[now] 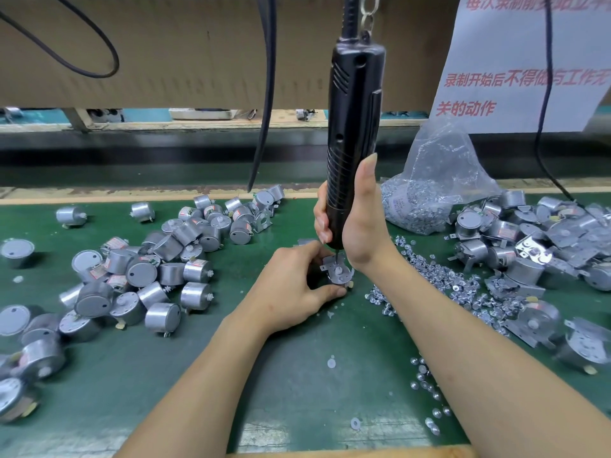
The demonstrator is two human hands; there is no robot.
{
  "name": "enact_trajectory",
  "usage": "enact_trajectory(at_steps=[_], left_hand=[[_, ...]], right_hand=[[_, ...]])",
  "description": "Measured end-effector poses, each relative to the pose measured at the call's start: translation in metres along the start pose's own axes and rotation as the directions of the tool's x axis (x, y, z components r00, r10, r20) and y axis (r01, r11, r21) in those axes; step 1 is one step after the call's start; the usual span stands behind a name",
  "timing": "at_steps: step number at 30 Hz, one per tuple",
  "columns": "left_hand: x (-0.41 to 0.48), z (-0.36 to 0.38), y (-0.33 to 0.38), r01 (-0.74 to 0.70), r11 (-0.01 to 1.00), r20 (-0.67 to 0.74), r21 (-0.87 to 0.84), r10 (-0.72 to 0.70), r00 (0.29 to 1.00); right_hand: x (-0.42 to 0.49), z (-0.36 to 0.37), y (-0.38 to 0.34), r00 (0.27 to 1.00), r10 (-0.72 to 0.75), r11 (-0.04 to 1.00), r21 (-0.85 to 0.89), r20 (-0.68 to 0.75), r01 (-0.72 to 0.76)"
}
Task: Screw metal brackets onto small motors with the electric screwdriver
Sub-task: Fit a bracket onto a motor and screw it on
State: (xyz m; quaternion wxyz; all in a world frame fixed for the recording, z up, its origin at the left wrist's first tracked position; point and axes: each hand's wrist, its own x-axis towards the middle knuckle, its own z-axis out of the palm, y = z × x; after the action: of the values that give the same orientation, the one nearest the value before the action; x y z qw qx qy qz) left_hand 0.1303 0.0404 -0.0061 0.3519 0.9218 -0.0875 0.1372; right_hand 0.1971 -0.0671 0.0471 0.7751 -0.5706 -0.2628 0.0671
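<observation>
Only 1 view is given, taken by a wide-angle camera worn on the head. The scene is looked at forward and steeply down, from above the near edge of the green mat (297, 375). The 2 forearms (198, 375) are seen entering from the bottom edge. The left hand (294, 285), gripping a motor (338, 280), and the right hand (360, 226), wrapped around the electric screwdriver (353, 127), are framed close, near the centre. The far side is taken in up to a cardboard panel (165, 61) along the top, and the mat is covered from the left edge to the right.
</observation>
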Motion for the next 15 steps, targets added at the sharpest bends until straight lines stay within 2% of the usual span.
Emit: enact_trajectory(at_steps=[11, 15], left_hand=[[-0.0022, 0.0041, -0.0020, 0.038, 0.999, -0.038, 0.022, -0.037, 0.999], [-0.0024, 0.0041, -0.0022, 0.036, 0.999, -0.039, 0.038, -0.035, 0.999]], right_hand=[[-0.0024, 0.0029, -0.0015, 0.996, -0.009, 1.000, -0.008, -0.086, 0.009], [-0.0036, 0.0074, -0.0008, 0.980, -0.037, 0.999, -0.037, -0.197, 0.030]])
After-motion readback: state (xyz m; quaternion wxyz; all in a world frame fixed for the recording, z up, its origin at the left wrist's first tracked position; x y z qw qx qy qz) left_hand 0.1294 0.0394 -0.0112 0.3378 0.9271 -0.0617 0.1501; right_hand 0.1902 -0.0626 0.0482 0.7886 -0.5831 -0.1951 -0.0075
